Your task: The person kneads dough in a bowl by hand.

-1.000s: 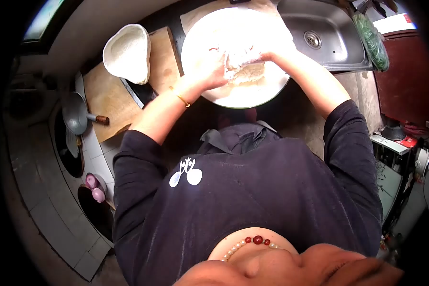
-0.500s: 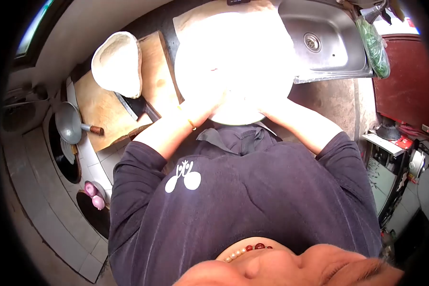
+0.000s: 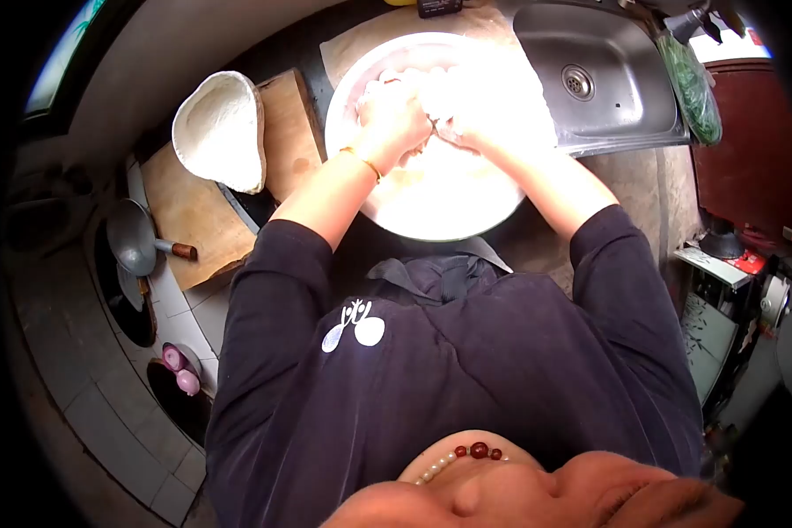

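Observation:
A wide white basin stands in front of me, strongly overexposed on its right side. Inside it lies a lumpy white mass that looks like floury dough. My left hand, with a thin yellow bracelet at the wrist, is closed with its knuckles up and its fingers in the dough. Close beside it, my right hand is also curled into the dough, though glare washes out much of its outline. The fingertips of both hands are hidden.
Left of the basin, a pear-shaped white container rests on wooden boards. A wok or ladle with a wooden handle and onions lie farther left. The steel sink and a green-filled plastic bag are at right.
Both hands have moved from the basin's near side to its far middle and come closer together. The glare has lessened, so the dough and hands show better.

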